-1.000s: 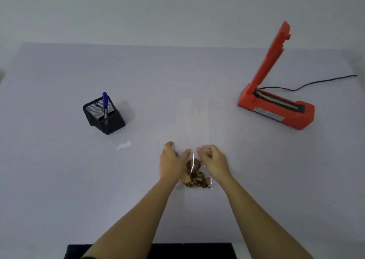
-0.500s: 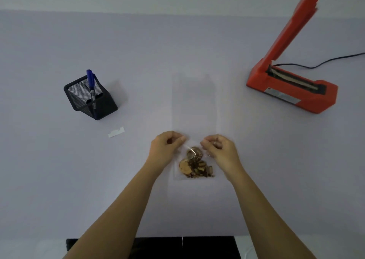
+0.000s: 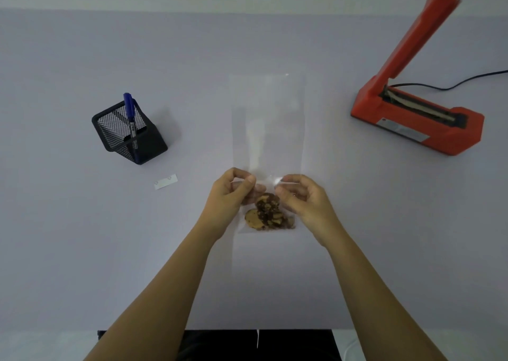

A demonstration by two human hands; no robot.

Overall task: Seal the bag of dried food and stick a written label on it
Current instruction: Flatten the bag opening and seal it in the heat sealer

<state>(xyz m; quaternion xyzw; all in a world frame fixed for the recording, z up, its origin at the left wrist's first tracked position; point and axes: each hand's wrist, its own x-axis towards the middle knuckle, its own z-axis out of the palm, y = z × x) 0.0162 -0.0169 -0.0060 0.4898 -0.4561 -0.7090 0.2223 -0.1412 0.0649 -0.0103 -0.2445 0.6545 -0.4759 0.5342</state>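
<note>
The clear plastic bag (image 3: 268,118) lies lengthwise at the middle of the surface (image 3: 82,237), its open end pointing away from the person. It is so transparent that its edges are faint, and its far rim shows only as a thin pale line. The dried food (image 3: 265,213), brown slices with dark patches, sits bunched at the bag's near, closed end. How many pieces there are is hard to make out.

The 2 hands hold the bag just above the food. The left hand (image 3: 229,199) pinches the left edge between thumb and curled fingers (image 3: 248,180), and the right hand (image 3: 305,202) pinches the right edge the same way. Some fingertips are seen only through the film. Whether the near end is lifted off the surface cannot be told.

To the left, a small white label (image 3: 165,181) lies flat, with no writing readable on it. Beyond it stands a black mesh pen holder (image 3: 129,133) with 1 blue marker (image 3: 129,113) inside. At the right sits an orange heat sealer (image 3: 417,125) with its arm raised; the arm's top is cut off by the frame. Its black cable (image 3: 453,85) runs off the right edge.
</note>
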